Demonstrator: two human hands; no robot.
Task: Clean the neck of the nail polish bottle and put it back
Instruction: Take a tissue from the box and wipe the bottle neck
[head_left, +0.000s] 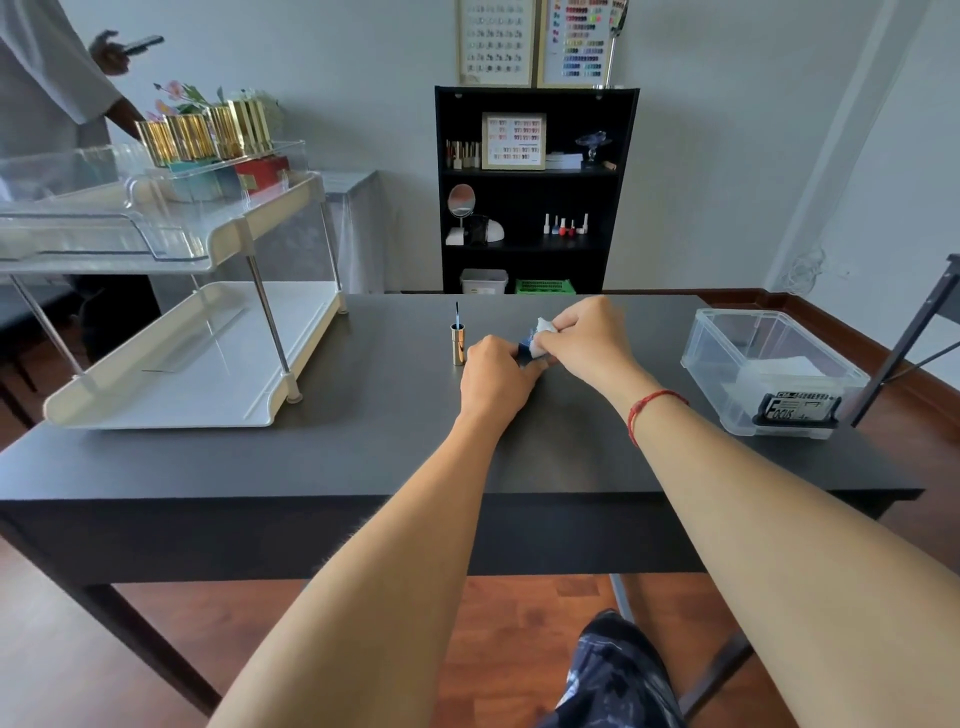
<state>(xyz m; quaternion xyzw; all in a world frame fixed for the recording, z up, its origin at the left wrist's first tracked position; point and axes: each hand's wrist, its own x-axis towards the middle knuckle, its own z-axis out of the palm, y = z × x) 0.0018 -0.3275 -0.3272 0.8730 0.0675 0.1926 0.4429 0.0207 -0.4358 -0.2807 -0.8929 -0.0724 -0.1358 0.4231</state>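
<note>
A dark table (571, 457) filled most of the view. Behind it stood a black shelf unit (535, 192) with a row of small polish bottles (563, 226) on its middle shelf and a white tub (483, 280) and a green basket (544, 286) at the bottom. On the table's left end sat a cream two-tier rack (156, 415). Its upper tier carried clear trays (104, 228) with gold-capped bottles (202, 136) standing in coloured boxes at the back. At the right end was a lidless clear plastic box (727, 358) holding a stack of white pads (784, 371), with a black-labelled item (797, 410) at its front. Near the table's middle the left hand (493, 379) was curled around the blue nail polish bottle (524, 352); whether its base touched the table could not be told. The right hand (587, 338) pinched a white wipe (545, 326) against the bottle's top. Just left of the hands, the gold cap (457, 345) stood inverted on the table, its brush (457, 312) pointing up.
</note>
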